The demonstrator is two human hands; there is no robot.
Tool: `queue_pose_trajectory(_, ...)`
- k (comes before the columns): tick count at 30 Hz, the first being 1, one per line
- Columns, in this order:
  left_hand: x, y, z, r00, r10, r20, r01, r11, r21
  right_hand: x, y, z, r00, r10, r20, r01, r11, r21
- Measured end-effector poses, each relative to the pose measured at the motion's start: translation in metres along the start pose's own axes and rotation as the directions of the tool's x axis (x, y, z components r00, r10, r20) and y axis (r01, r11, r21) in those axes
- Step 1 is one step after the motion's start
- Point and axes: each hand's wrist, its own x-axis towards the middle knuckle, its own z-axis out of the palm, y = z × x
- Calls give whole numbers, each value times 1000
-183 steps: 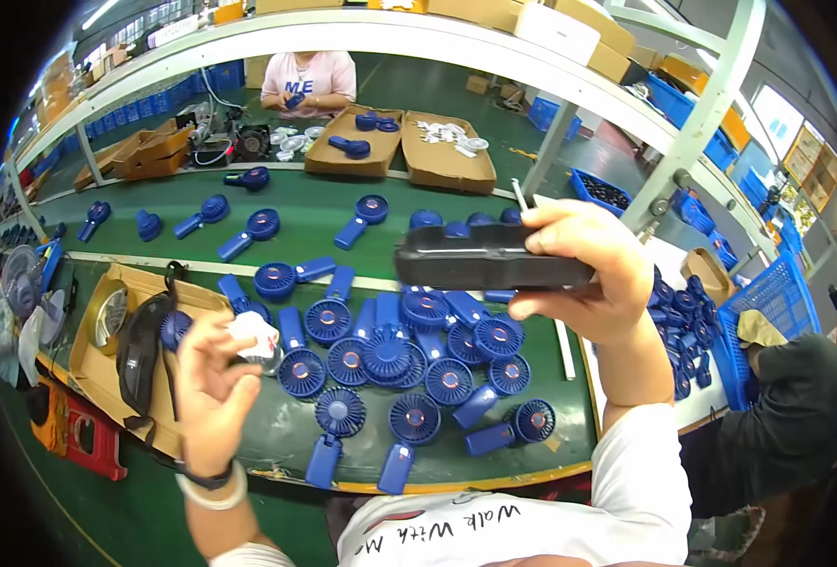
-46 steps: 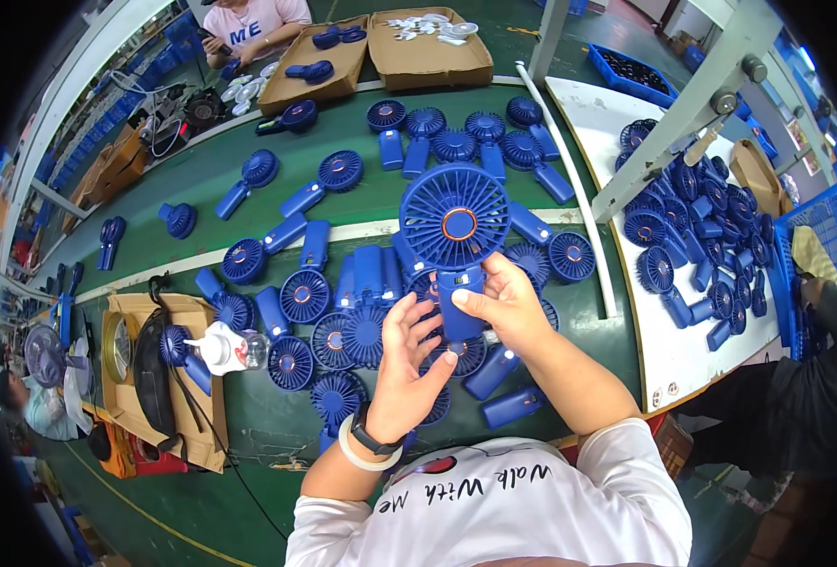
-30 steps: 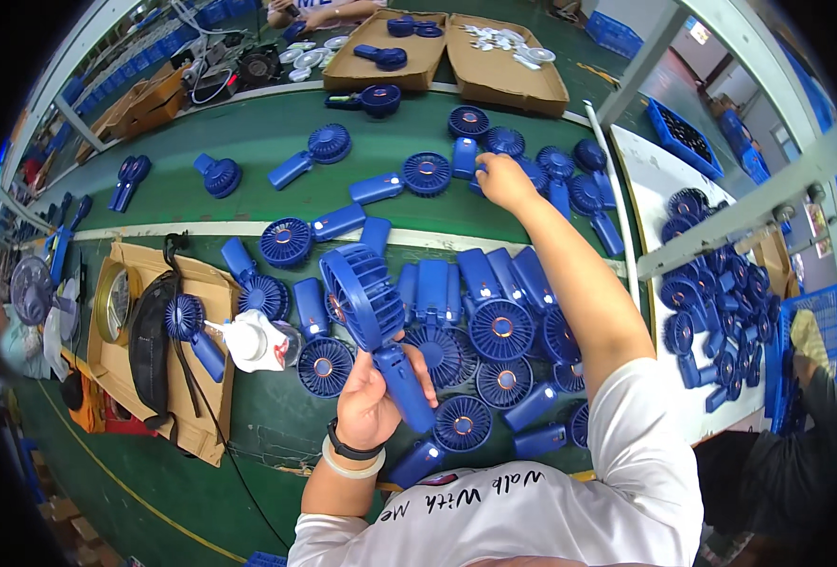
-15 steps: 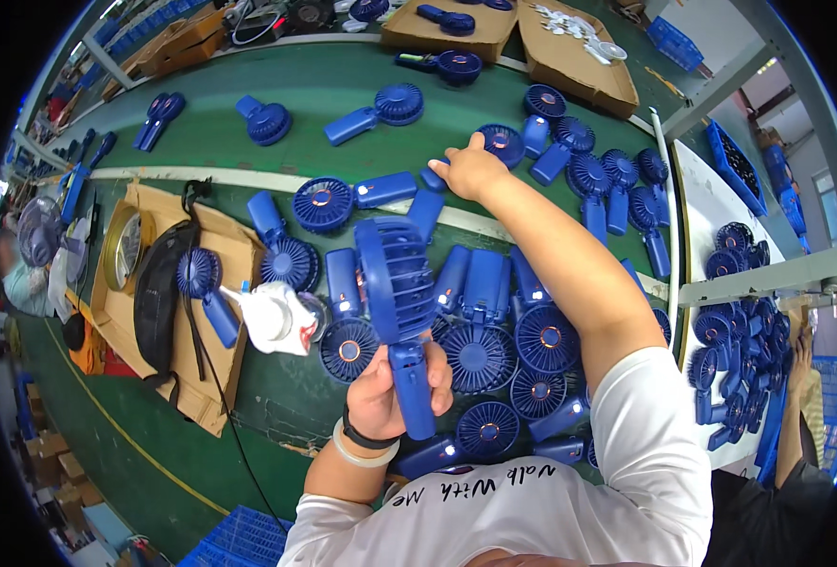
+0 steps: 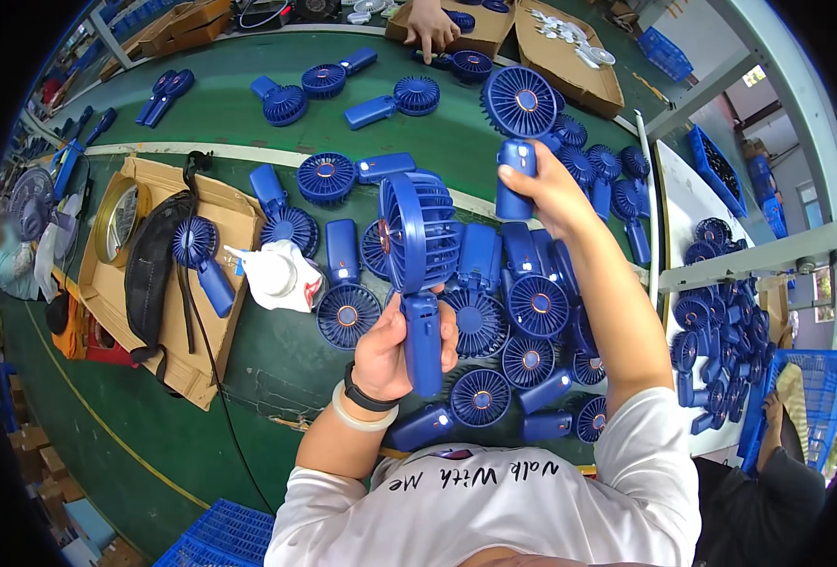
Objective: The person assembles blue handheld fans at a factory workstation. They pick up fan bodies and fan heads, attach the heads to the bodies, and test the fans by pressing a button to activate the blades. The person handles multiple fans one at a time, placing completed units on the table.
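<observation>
Upright in front of me is a blue handheld fan [image 5: 424,331], its handle wrapped by my left hand [image 5: 387,352]. Off to the right and farther out, my right hand [image 5: 552,184] grips a second blue handheld fan [image 5: 520,102] by the handle, its round head facing me. Between and below my hands lie several more blue fans [image 5: 537,304] on the green work surface. A white bottle with a spout [image 5: 281,276] stands left of my left hand.
A cardboard tray [image 5: 234,203] at left holds a black pouch [image 5: 154,283], a roll of tape [image 5: 123,222] and a fan. Fans lie spaced along the green belt [image 5: 220,109]. A co-worker's hand [image 5: 430,26] touches one at the far side. A white table [image 5: 721,321] heaped with fans is at right.
My right hand has lifted a fan off the far belt and drawn it nearer. My left hand still holds its fan, turned slightly. A co-worker's hand has come in at the top.
</observation>
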Motion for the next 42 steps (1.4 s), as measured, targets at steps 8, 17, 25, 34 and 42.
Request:
queue_pose_trajectory(8, 6, -11, 14, 972, 159, -176, -101, 949, 300, -117, 12, 15, 975, -222, 21, 217, 965, 146)
queue_pose_trajectory(17, 8, -22, 23, 981, 76, -177, 29, 848, 529, -130, 14, 25, 973, -230, 13, 220, 943, 249)
queue_pose_trajectory(25, 7, -24, 18, 962, 201, -186, -103, 895, 433, -129, 11, 35, 981, -195, 20, 180, 937, 300)
queue_pose_trajectory(34, 7, -19, 6, 966, 228, -124, -140, 858, 494, -121, 29, 35, 973, -229, 18, 214, 935, 282)
queue_pose_trajectory(42, 11, -16, 23, 983, 143, -114, -97, 937, 335, -126, -7, 35, 801, -503, 325, 596, 718, -358)
